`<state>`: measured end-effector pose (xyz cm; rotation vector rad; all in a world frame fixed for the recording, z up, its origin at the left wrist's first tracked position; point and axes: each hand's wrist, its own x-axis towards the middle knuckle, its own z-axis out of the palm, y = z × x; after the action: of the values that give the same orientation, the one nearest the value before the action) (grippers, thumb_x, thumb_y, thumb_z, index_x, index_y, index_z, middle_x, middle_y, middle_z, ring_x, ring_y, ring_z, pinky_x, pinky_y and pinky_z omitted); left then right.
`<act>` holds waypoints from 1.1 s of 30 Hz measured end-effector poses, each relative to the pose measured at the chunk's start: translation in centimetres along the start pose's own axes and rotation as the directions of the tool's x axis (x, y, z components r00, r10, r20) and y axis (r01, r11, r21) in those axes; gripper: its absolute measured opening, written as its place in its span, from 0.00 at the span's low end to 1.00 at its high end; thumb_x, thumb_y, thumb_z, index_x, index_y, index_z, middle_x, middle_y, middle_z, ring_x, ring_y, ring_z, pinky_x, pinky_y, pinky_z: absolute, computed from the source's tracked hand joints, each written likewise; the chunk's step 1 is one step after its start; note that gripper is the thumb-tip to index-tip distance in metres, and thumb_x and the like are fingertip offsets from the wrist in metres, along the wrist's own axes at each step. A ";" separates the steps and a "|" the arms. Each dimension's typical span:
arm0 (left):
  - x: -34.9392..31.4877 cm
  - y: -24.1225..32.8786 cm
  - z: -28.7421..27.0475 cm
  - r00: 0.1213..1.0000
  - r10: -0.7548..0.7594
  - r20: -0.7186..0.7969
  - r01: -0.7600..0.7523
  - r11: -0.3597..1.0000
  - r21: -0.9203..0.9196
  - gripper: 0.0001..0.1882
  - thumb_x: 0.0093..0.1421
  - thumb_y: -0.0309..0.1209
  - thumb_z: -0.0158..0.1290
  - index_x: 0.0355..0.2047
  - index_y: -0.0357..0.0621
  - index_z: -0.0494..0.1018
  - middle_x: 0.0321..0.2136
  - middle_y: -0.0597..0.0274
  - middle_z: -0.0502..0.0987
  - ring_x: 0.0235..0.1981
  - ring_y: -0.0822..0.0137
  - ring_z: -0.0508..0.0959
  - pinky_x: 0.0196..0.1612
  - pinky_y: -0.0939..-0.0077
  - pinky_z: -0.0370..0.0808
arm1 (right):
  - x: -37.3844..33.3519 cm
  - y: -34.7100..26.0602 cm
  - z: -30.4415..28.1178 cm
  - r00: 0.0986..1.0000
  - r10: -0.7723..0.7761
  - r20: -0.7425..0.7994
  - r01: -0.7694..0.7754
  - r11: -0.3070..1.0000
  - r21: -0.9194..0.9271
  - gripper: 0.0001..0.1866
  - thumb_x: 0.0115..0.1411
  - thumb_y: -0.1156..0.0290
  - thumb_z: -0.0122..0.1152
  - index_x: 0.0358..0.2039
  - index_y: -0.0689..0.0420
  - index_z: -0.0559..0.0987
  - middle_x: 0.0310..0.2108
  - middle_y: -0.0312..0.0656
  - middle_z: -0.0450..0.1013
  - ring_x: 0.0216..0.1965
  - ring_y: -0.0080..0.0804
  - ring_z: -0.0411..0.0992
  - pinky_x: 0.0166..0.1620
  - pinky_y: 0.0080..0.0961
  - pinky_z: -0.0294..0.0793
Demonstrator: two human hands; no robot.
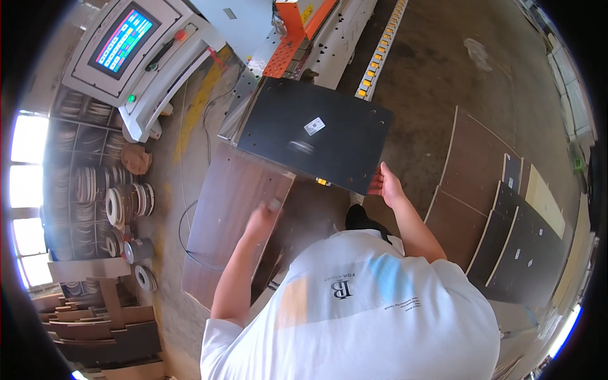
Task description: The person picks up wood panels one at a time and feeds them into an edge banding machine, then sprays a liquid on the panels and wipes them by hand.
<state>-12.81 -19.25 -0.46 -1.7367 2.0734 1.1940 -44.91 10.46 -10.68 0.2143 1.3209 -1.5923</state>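
Observation:
A dark panel (316, 136) with a white label and small holes near its edges lies across the machine's feed side in front of me. At its near right corner, my right hand (387, 185) is closed on the edge, with some fingers hidden by the panel. My left hand (258, 223) is over the brown wood-grain panel (234, 209), blurred by motion. Its fingers are curled, and a small pale thing (274, 204) shows at them, too smeared to name. A pale smudge or mark blurs the dark panel's surface below the label.
A control console (120, 47) with a lit screen stands at the far left. Ahead are an orange machine bracket (285, 54) and a rail with yellow rollers (373, 66). Brown boards (472, 164) and black panels (525, 244) lie stacked to my right. Edge-banding rolls (114, 206) fill the left.

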 end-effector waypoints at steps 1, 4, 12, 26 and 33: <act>-3.0 1.5 -1.3 0.956 0.150 0.253 -0.195 0.967 0.164 0.28 0.65 0.51 0.55 0.47 0.34 0.74 0.37 0.36 0.82 0.43 0.40 0.81 0.46 0.50 0.76 | 0.2 -0.1 0.3 1.000 -0.002 0.006 0.002 1.000 -0.005 0.27 0.74 0.41 0.42 0.48 0.52 0.77 0.36 0.38 0.79 0.34 0.31 0.79 0.37 0.35 0.82; -1.1 -4.7 -1.4 0.857 0.365 0.364 -0.484 0.812 0.326 0.27 0.65 0.50 0.56 0.45 0.34 0.74 0.34 0.37 0.81 0.39 0.41 0.82 0.41 0.51 0.77 | 0.0 -0.4 1.5 0.998 -0.004 -0.058 0.000 0.998 -0.063 0.27 0.72 0.39 0.45 0.48 0.50 0.77 0.38 0.37 0.79 0.35 0.30 0.78 0.36 0.33 0.82; -9.2 -5.0 -4.0 0.873 0.258 0.415 -0.418 0.834 0.359 0.25 0.65 0.51 0.56 0.50 0.43 0.75 0.42 0.38 0.82 0.47 0.38 0.80 0.50 0.48 0.76 | 0.8 0.5 3.3 0.947 -0.304 -0.102 0.228 0.862 -0.452 0.24 0.70 0.50 0.58 0.55 0.54 0.72 0.42 0.38 0.76 0.37 0.26 0.78 0.27 0.27 0.80; -1.8 -8.7 -1.8 0.996 -0.090 0.002 0.074 0.808 -0.584 0.19 0.71 0.46 0.51 0.31 0.45 0.65 0.17 0.64 0.70 0.12 0.70 0.69 0.14 0.71 0.63 | -0.7 -1.2 4.6 0.922 -0.369 -0.119 0.340 0.917 -0.210 0.27 0.70 0.47 0.58 0.59 0.54 0.70 0.51 0.37 0.72 0.48 0.27 0.74 0.38 0.28 0.79; -0.5 -5.2 3.7 0.951 0.150 0.269 0.078 0.729 -0.681 0.17 0.71 0.46 0.54 0.32 0.48 0.67 0.13 0.66 0.67 0.10 0.70 0.65 0.14 0.72 0.60 | -1.1 -3.8 5.0 0.973 -0.167 -0.158 0.150 0.982 -0.113 0.22 0.69 0.48 0.60 0.57 0.44 0.73 0.37 0.29 0.73 0.28 0.17 0.72 0.22 0.18 0.67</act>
<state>-9.23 -16.37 -4.93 -1.5827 1.5681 2.3001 -45.11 6.61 -5.61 0.1869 1.5774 -1.6641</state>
